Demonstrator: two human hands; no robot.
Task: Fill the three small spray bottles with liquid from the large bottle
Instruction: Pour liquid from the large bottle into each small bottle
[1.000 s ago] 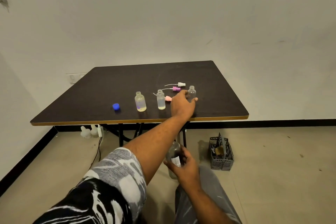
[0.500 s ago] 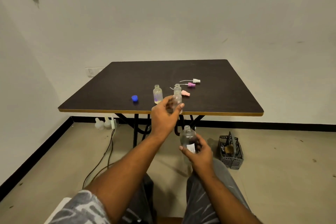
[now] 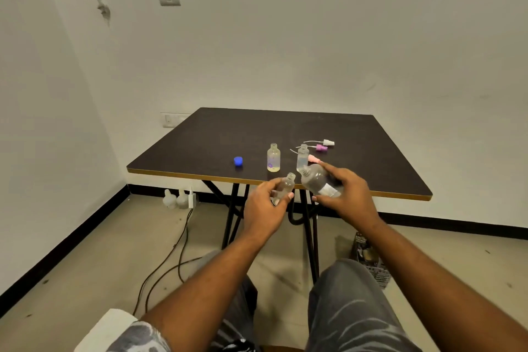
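The large bottle [image 3: 315, 178], tilted toward the small spray bottle [image 3: 283, 187], is gripped in the right hand [image 3: 348, 197]. The left hand [image 3: 263, 210] grips the small one, seemingly empty, just before the surface [image 3: 228, 137]. Two other bottles [image 3: 273, 158] stand on it.

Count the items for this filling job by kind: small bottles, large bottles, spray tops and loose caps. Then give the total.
Small spray bottles: 3 (held bottle, yellowish-liquid bottle, clear-liquid bottle)
Large bottle: 1
Spray tops: 3 (white top, purple top, pink top)
Blue cap: 1
Total: 8
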